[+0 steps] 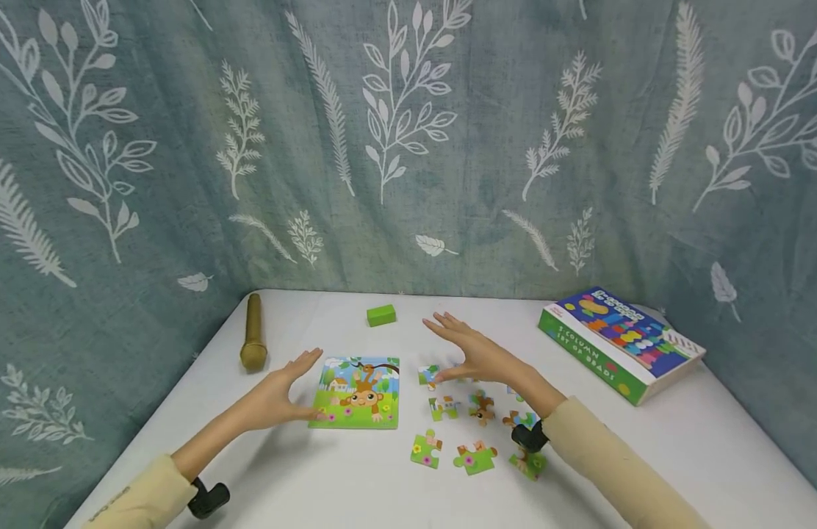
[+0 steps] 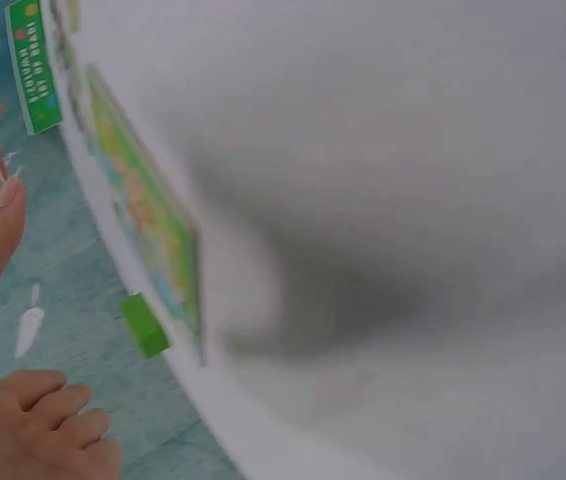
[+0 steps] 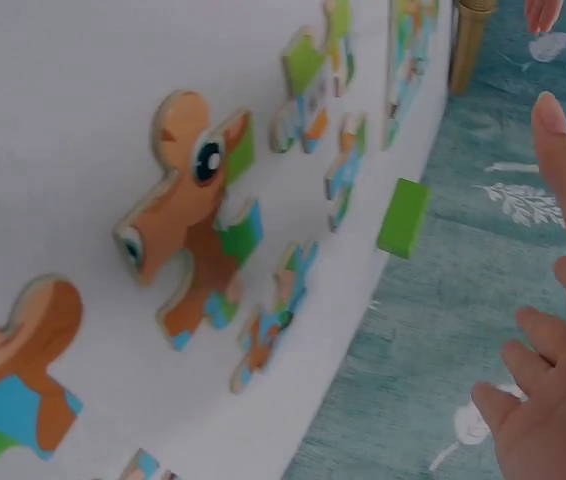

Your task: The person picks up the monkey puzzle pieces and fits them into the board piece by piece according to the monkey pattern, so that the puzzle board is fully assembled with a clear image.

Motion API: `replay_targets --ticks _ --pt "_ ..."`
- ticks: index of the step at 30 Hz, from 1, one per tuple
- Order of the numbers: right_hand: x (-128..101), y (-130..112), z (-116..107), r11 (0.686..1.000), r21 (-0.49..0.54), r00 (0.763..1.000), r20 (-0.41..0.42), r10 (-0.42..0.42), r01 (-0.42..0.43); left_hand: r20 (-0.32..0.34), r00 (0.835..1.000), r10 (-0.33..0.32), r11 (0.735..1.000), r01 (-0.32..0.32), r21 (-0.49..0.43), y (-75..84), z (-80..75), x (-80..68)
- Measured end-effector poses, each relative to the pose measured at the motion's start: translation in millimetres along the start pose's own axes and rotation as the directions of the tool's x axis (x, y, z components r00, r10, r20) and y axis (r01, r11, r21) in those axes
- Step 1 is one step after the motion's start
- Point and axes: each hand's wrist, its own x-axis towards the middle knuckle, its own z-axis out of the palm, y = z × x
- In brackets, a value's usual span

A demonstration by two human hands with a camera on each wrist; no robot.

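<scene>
My left hand (image 1: 276, 397) hovers at the left edge of a square monkey picture board (image 1: 355, 408), thumb overlapping its corner in the head view. Its fingers are spread and hold nothing. On the right, my right hand (image 1: 477, 353) is raised over the upper part of a group of loose jigsaw pieces, fingers extended and thumb apart, with nothing in it. Among the pieces are a green one with a flower (image 1: 425, 450), another green one (image 1: 476, 459) and a brown monkey-face piece (image 3: 188, 190). Some pieces are partly hidden behind the right hand and wrist.
A green block (image 1: 381, 316) lies near the table's back edge. At the back left is a gold microphone-shaped object (image 1: 253, 334). A boxed bead set (image 1: 620, 342) sits at the right. A patterned curtain (image 1: 408, 147) hangs behind the white table (image 1: 355, 485).
</scene>
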Motion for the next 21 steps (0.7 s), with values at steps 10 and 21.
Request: replay_targets --ticks 10,21 --pt "8 24 18 0.99 0.131 0.986 0.161 0.027 -0.049 0.152 0.984 -0.092 0.991 0.106 -0.085 -27.5 13.7 -8.1" --pt "17 37 32 0.982 0.158 0.977 0.199 0.073 -0.106 0.251 0.967 -0.038 0.993 0.065 -0.099 -47.1 9.9 0.9"
